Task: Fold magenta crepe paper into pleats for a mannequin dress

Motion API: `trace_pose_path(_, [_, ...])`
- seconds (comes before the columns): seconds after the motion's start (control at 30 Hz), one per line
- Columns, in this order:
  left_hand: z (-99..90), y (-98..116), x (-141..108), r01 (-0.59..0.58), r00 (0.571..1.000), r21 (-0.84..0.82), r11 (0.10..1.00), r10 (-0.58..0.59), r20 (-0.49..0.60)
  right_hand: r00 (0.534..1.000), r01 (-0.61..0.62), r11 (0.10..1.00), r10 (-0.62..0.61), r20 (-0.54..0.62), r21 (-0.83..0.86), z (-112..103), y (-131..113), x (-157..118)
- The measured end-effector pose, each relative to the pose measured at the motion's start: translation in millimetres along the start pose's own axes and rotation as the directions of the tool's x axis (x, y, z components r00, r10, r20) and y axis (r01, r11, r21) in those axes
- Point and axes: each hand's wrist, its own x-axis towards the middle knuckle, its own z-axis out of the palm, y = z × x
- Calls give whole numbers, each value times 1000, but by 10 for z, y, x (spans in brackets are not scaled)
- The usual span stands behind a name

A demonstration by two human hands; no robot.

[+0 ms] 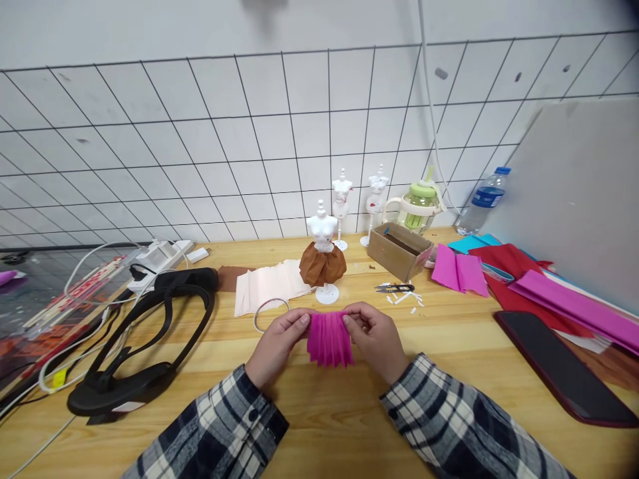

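A pleated piece of magenta crepe paper [330,340] is stretched between my two hands above the table. My left hand [283,339] pinches its upper left corner, thumb on the near side. At the upper right corner, my right hand [375,336] grips it the same way. The pleats hang down and fan out at the lower edge. Just behind the paper stands a small white mannequin [322,226] wearing a puffy brown skirt [322,265]. A thin ring [257,318] lies beside my left hand, partly hidden by it.
Two bare mannequins [341,196], a cardboard box [394,256] and a green-lidded jug [422,199] stand behind. Thread snips [395,288] lie among white scraps. Pink sheets [459,271] and a dark phone [559,362] are right; a black headset strap [170,359] and pale paper [269,287] left.
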Motion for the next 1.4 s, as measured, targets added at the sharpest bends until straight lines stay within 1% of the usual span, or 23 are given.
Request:
trace_pose_path(0.2, [-11,36,-8,-52,999,140,989,53,-6,999,-30,1000,30,9,-8,3,-18,9])
trace_pose_path(0.3, [-2,45,0,-86,996,226,970,81,33,999,-41,999,40,33,5,7,-15,9])
trace_pose_path(0.37, [4,29,10,-104,994,303,947,94,48,998,-35,999,34,49,18,8,-8,7])
trace_pose_path(0.43, [8,0,21,-122,992,388,914,117,34,996,-29,999,26,79,36,10,7,7])
trace_pose_path(0.53, [13,-33,26,-133,989,481,866,145,12,989,-83,986,64,133,145,21,38,11])
trace_pose_path(0.63, [19,-24,16,-129,989,487,864,149,-3,983,-150,951,113,147,272,38,60,25])
trace_pose_path(0.7, [23,-2,9,-125,989,484,866,148,-9,983,-164,939,129,134,301,45,65,38])
trace_pose_path(0.8, [26,28,10,-135,984,475,870,172,-35,982,-175,936,146,118,307,43,67,52])
trace_pose_path(0.87, [27,42,13,-134,982,430,893,179,-65,982,-177,938,148,117,297,36,68,55])
trace_pose_path(0.97, [32,60,12,-88,987,343,935,130,-99,982,-171,940,139,126,295,28,70,56])
trace_pose_path(1.1, [49,76,-8,-54,991,293,955,87,-99,982,-172,935,139,126,311,33,102,71])
trace_pose_path(1.2, [58,67,-25,-44,996,262,964,64,-69,983,-161,955,132,128,250,34,153,86])
trace_pose_path(1.27, [62,56,-32,-59,995,275,960,78,-57,991,-115,982,102,89,149,23,164,79])
trace_pose_path(1.3, [65,53,-35,-77,993,304,950,101,-63,997,-61,996,58,41,69,13,152,65])
trace_pose_path(1.33, [71,52,-39,-97,989,346,933,130,-72,1000,18,999,-18,-12,-28,2,126,44])
trace_pose_path(1.37, [80,54,-46,-116,984,394,912,160,-81,991,118,984,-126,-52,-133,-11,87,16])
trace_pose_path(1.4, [92,60,-56,-130,980,441,888,184,-81,968,222,947,-243,-63,-232,-22,39,-15])
